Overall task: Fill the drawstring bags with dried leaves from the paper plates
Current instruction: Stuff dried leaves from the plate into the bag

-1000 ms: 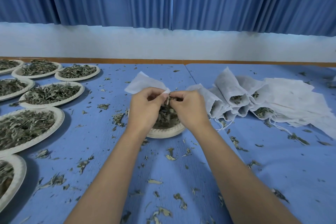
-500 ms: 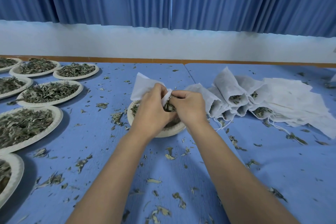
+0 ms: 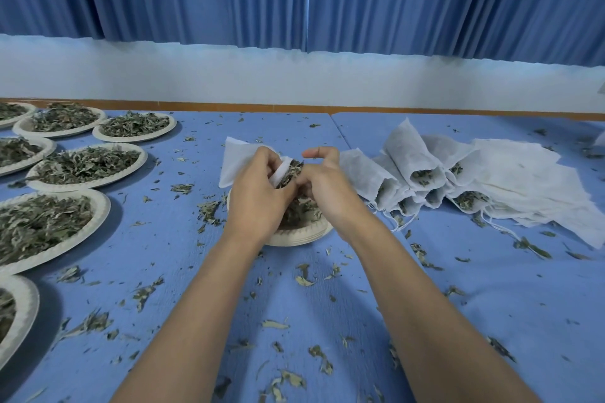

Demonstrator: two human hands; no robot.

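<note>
Across the blue table (image 3: 458, 321) little has shifted, though the thumb of the right hand (image 3: 327, 188) has lifted. Left of the pile of filled bags (image 3: 415, 160) and above the central paper plate (image 3: 294, 236), the left hand (image 3: 258, 195) grips the mouth of the white drawstring bag (image 3: 236, 157) while the right hand pinches dried leaves (image 3: 289, 170) into that opening.

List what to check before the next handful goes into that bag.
1. Left hand grips the bag at its mouth: ok.
2. Right hand holds leaves at the mouth: ok.
3. Bag sits over the paper plate: ok.
4. Leaves remain on the plate: ok.
5. Room left in the bag: cannot tell, hands hide it.
6. Table free of spilled leaves: not ok, scattered all over.
</note>
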